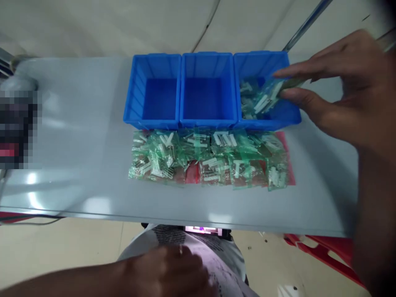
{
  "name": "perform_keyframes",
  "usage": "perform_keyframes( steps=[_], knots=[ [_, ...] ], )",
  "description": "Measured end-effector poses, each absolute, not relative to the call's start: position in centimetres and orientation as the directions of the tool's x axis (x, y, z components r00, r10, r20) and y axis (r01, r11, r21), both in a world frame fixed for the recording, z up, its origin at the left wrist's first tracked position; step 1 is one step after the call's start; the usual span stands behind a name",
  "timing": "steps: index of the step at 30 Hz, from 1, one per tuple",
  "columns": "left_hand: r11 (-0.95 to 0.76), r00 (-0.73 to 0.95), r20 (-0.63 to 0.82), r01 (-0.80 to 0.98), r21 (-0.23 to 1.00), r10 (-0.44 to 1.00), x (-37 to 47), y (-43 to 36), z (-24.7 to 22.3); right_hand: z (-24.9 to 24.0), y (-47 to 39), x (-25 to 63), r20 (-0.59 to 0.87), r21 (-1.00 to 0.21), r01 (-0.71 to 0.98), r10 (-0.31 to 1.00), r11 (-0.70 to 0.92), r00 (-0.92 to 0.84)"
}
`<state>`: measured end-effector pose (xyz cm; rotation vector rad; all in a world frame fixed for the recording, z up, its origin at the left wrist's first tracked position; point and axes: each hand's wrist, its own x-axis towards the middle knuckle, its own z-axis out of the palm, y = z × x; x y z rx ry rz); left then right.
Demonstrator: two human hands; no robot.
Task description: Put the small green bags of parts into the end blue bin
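Observation:
My right hand (337, 82) reaches over the right blue bin (267, 123) and pinches a small clear plastic bag (268, 97) between thumb and fingers. White strips and thin metal-looking pieces show inside that bag. Under and beside it, more small bags (246, 99) lie in the same bin. Below the table edge, my left hand (173, 270) rests by my lap, slightly blurred, its fingers curled into a fist with nothing visible in them. Many greenish clear bags (213, 159) with white and metallic pieces cover a red sheet (291, 177) in front of the bins.
The middle bin (208, 123) and left bin (151, 123) stand against the right one, with bare blue floors showing. All rest on a grey table (93, 181). Dark and pixelated items (15, 123) sit at far left. Below right is a red stool (328, 255).

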<state>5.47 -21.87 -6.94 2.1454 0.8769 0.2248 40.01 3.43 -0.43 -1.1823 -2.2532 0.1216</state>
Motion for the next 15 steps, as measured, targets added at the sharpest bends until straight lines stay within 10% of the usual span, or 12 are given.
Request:
perform_keyframes(
  steps=[6,15],
  knots=[
    [-0.193,0.483,-0.496,0.828,0.526,0.721,3.6,-27.0,-16.9,-1.1,3.9,40.5,0.363,-0.258,0.764,0.792,0.592,-0.491],
    [-0.074,0.418,-0.738,0.889,0.451,0.529,6.2,-27.6,-19.4,-2.0,4.8,40.3,0.497,-0.023,0.600,0.530,0.799,-0.687]
  ],
)
